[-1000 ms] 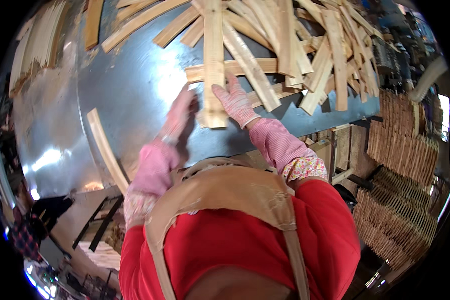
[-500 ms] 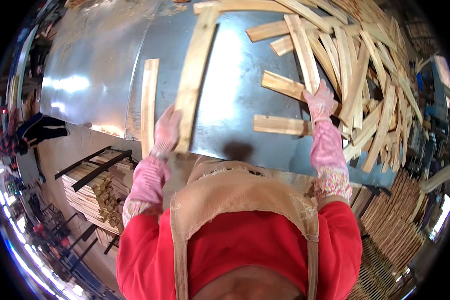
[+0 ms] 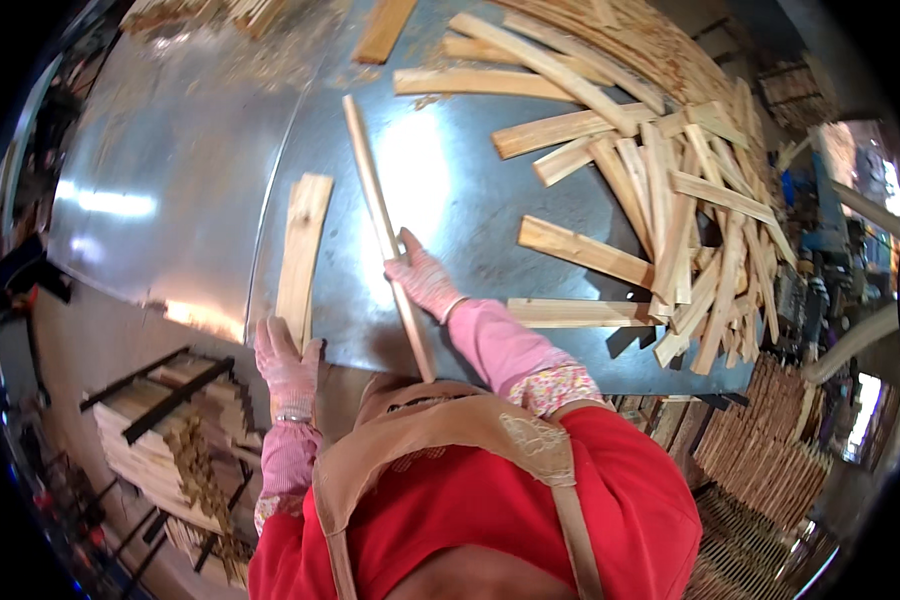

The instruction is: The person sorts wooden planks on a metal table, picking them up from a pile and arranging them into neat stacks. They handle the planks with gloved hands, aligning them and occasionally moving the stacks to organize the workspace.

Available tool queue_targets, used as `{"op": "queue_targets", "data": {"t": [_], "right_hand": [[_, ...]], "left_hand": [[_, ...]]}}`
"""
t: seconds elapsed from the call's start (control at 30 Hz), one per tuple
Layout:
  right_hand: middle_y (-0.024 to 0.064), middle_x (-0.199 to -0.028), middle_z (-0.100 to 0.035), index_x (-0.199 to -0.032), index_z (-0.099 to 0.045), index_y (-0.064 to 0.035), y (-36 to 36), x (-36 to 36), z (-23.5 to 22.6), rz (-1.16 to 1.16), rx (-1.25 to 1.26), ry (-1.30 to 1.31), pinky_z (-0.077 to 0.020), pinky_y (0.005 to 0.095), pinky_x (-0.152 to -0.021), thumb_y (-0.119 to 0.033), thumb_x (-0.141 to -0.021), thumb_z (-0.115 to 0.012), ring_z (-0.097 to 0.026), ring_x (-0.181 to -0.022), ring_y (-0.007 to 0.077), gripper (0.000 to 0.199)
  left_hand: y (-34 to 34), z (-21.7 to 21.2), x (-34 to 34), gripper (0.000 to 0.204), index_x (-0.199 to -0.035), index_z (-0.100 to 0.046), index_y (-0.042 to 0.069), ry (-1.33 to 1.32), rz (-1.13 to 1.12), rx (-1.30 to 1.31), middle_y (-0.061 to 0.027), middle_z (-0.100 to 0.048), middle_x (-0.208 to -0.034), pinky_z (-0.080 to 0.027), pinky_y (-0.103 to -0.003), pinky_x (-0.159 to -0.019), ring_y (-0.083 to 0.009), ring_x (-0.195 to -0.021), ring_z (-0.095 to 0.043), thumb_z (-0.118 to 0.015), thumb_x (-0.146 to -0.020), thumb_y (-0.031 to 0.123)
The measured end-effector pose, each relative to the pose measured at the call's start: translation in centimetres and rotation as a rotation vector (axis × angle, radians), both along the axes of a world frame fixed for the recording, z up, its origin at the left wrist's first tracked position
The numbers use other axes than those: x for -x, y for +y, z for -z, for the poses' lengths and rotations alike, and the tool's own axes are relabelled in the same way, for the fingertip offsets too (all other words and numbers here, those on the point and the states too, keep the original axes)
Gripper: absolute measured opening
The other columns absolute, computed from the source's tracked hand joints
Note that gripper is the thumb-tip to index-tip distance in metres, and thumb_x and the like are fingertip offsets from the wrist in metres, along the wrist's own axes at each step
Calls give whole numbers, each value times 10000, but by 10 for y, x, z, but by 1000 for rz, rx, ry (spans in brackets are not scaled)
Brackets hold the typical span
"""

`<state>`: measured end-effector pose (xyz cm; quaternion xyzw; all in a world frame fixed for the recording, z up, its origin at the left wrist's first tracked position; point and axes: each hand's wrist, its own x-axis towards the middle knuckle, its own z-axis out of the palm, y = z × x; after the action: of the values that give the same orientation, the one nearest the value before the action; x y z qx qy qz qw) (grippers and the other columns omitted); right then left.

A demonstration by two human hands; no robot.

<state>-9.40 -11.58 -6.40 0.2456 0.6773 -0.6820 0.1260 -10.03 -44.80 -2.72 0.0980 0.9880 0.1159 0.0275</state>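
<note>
My right hand (image 3: 425, 283), in a pink-and-white glove, is closed round a wooden slat (image 3: 368, 185). The slat is turned with its narrow edge up and slants over the metal table, its near end close to my apron. Lower left, my gloved left hand (image 3: 288, 372) has its fingers stretched and thumb apart. It touches the near end of a pair of wooden boards (image 3: 305, 240) that overlap one another at the table's front edge. Part of that near end is hidden by the hand.
A heap of loose slats (image 3: 685, 220) spreads over the right of the metal table (image 3: 200, 180). More slats lie along its far side. Stacked boards (image 3: 160, 460) stand on a black rack at lower left, and another stack (image 3: 760, 430) at lower right.
My right hand has come left from the heap and now holds a slat. My left hand has let go of its board and moved down-left to the paired boards.
</note>
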Motion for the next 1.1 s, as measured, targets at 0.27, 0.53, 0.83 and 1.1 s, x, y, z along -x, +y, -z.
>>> {"op": "queue_targets", "data": {"t": [0.27,0.53,0.83,1.1], "right_hand": [[238,-1088,-743,-1288,-690,-68,65,42,-46,-257,-267,157,-542,482,-970,-439,-1040,-602,-707,-1067,397,455],[222,-1345,-681,-1349,-626,-107,452,105,-27,244,-1817,68,-496,498,-1114,-218,-857,-700,-594,-1321,424,510],[170,-1408,-714,-1504,-610,2,457,114,-24,36,-231,-8,-511,360,-1123,-251,-986,-709,-674,-1297,278,585],[35,-1037,-734,-1268,-685,-33,360,299,30,-117,-1120,844,-600,401,-812,-201,-1047,-654,-711,-905,244,279]], "left_hand": [[218,-26,27,1026,-1733,-134,28,-1059,-324,-1217,-172,-545,-1405,-599,-362,-857,-250,-1110,-639,-754,-917,72],[289,0,57,1035,-1694,-215,25,-744,-143,-1153,-96,-566,-1237,-577,-333,-840,-186,-984,-618,-770,-821,-4],[359,20,108,1017,-1656,-283,-58,-626,-165,-1212,-170,-537,-1444,-494,-376,-1102,-248,-1263,-571,-825,-804,64],[311,26,112,1104,-1664,-251,-94,-451,-73,-1112,-243,-454,-1595,-400,-402,-1229,-323,-1449,-490,-871,-792,180]]}}
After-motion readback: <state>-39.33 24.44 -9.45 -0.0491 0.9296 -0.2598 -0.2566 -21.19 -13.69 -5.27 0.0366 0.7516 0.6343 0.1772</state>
